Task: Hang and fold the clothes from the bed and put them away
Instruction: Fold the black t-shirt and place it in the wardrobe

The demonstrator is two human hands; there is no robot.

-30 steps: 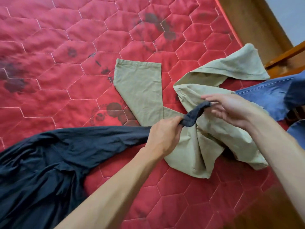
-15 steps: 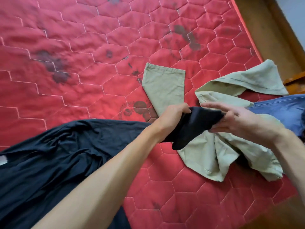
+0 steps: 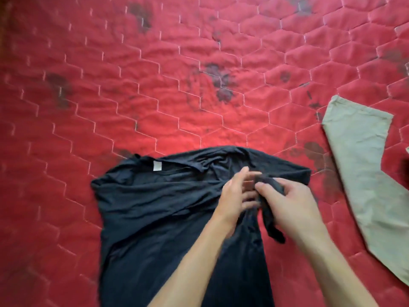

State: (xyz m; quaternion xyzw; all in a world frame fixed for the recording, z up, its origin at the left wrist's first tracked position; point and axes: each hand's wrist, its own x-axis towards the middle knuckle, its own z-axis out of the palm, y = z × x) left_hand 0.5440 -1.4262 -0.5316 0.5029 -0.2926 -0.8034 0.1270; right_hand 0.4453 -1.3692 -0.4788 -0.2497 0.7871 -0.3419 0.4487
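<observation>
Head view: a black shirt [image 3: 155, 209] lies lengthwise on the red bed [image 3: 155, 85], collar away, hem toward the person; by its right sleeve the right hand [image 3: 290, 202] pinches its cloth in a closed grip, the left hand [image 3: 234, 193] touching alongside, fingers fairly straight.

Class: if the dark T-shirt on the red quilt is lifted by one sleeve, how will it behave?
Probably floppy: the dark T-shirt lies in soft wrinkles, and the strip pinched by the right hand droops below it. Likely light for its size, since the fabric looks thin. Pushed, it would probably bunch rather than slide, as folds gather near the collar.
</observation>
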